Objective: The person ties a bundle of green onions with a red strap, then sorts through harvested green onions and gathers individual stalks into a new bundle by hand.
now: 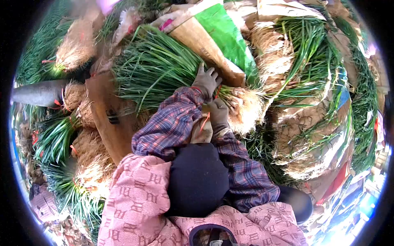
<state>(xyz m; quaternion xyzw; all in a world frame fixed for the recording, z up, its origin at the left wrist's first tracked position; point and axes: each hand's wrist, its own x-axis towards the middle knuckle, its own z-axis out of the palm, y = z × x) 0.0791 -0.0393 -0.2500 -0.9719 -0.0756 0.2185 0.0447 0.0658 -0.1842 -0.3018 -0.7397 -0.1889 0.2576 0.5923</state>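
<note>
A large bundle of green onions (164,67) lies across in front of me, leaves to the left and pale, hairy roots (246,107) to the right. My gloved left hand (207,81) grips the top of its stems, the fingers spread apart around them. Just below, my gloved right hand (218,111) is closed beside a thin red tie (218,91) at the neck of the bundle. Its fingertips are partly hidden, so the pinch itself is hard to see. An orange-red strip (203,123) hangs near the right wrist.
A brown paper sack (107,119) lies at left, and a brown and green sack (221,37) lies behind the bundle. Tied bundles (88,153) are piled at left. More green onions (303,61) are heaped at right over a dirty sheet (303,151). My dark knee (295,203) is lower right.
</note>
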